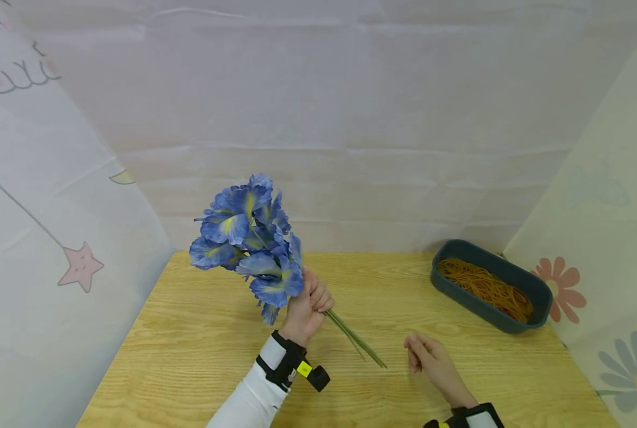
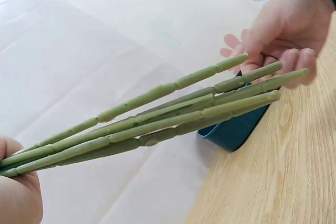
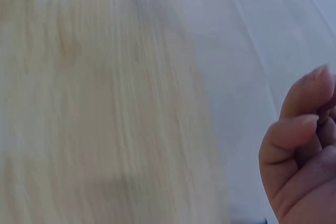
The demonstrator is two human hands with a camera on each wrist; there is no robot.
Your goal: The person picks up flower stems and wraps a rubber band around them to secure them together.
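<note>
A bunch of blue artificial irises point(image 1: 243, 229) with yellow streaks is held above the table by my left hand point(image 1: 308, 306). Its fingers curl round the green stems point(image 1: 352, 337) just below the blooms. In the left wrist view the cut ends of several stems point(image 2: 157, 121) fan slightly apart, pointing toward the other hand. My right hand point(image 1: 433, 362) hovers to the right of the stem ends, apart from them in the head view, with loosely bent fingers. Nothing shows between its thumb and fingers in the right wrist view point(image 3: 302, 156).
A dark blue oblong tub point(image 1: 441, 279) stands at the table's back right, with many tan rubber bands point(image 1: 484, 288) inside. The wooden table point(image 1: 190, 356) meets pale cloth walls point(image 1: 350, 119) at the back and both sides.
</note>
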